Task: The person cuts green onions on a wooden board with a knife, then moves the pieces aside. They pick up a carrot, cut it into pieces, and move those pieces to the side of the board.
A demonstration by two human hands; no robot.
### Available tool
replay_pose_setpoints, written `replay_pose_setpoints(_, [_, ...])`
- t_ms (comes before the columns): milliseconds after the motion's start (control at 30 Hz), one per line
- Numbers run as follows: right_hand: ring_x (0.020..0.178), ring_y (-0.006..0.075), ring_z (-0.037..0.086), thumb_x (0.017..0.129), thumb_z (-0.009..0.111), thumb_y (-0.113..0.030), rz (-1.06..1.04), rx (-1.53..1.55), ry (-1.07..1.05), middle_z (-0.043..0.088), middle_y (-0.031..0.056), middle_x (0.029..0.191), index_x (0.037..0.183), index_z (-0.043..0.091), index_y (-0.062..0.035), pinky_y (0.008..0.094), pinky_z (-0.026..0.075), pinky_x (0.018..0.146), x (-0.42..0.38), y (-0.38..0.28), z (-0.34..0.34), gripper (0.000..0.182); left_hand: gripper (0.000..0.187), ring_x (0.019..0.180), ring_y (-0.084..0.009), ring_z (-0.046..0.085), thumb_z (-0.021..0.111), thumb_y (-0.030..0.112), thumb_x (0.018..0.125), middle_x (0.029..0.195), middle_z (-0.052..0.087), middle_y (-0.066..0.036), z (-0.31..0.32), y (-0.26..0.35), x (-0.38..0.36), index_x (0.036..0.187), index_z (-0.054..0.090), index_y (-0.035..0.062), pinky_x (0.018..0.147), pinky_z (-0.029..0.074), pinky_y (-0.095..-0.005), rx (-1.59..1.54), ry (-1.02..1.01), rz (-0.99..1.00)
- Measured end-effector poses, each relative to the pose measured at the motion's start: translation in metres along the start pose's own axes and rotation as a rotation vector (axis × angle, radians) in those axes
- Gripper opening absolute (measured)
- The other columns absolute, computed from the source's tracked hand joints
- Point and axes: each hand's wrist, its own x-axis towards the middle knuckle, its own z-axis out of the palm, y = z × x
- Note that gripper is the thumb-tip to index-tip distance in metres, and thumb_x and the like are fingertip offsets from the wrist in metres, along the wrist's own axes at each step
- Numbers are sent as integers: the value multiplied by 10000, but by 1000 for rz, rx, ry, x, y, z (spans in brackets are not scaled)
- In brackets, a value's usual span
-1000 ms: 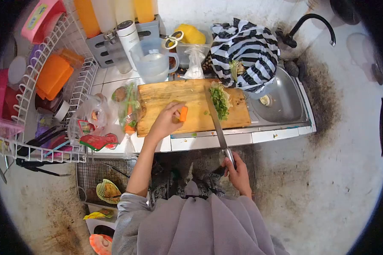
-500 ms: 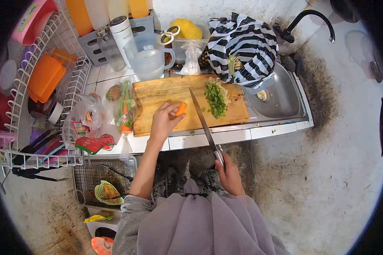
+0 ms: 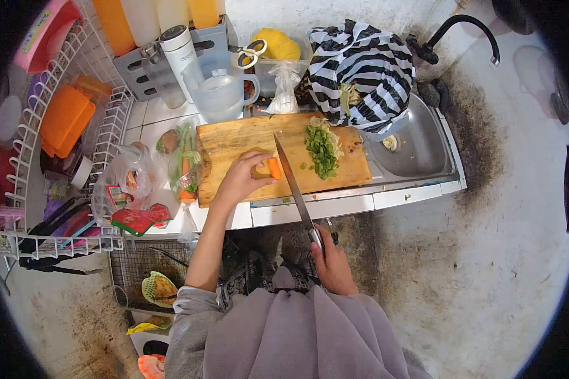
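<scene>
Over the wooden cutting board (image 3: 227,136), my left hand (image 3: 242,179) grips a short piece of carrot (image 3: 274,168) with thumb and fingers. The long knife (image 3: 290,178) is in my right hand (image 3: 332,264), which wraps its handle in front of the counter edge. Its blade points away from me across the board, close to the right side of the carrot piece. Chopped green leaves (image 3: 322,150) lie in a pile on the board's right part, with paler shreds (image 3: 339,140) along their right side.
A bag of vegetables (image 3: 186,165) lies left of the board. Behind stand a water pitcher (image 3: 220,95) and a white bottle (image 3: 181,62). A striped plastic bag (image 3: 385,82) lines a container by the sink (image 3: 417,148). A wire dish rack (image 3: 28,151) stands at the left.
The carrot piece now stands more upright in my left hand, slightly to the right. My right hand and the knife have shifted left, bringing the blade close to the carrot.
</scene>
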Motion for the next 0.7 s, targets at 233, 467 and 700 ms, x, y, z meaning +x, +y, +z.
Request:
replay_pose_setpoints(233, [793, 480, 580, 949, 446, -212, -27, -66, -20, 613, 284, 884, 1300, 364, -100, 512, 441, 646, 6, -6, -3, 377, 493, 930, -260, 579, 808, 191, 639, 979, 601, -97, 22, 2, -8, 1083, 655, 44, 839, 454, -340, 121, 274, 50])
replay_pose_setpoints(467, [747, 480, 583, 940, 457, -209, 41, -210, -82, 615, 287, 842, 1293, 354, -92, 536, 443, 632, 12, -15, -12, 386, 478, 904, -255, 575, 804, 180, 622, 916, 603, -96, 23, 7, -10, 1060, 669, 44, 829, 454, -337, 90, 293, -45])
replay_pose_setpoints(700, [713, 462, 597, 929, 463, -197, 11, -418, -105, 620, 278, 795, 1277, 330, -63, 543, 465, 612, 24, -20, -4, 396, 468, 884, -262, 574, 803, 156, 586, 895, 594, -103, 24, 3, -9, 1020, 673, 37, 807, 462, -343, 79, 317, -22])
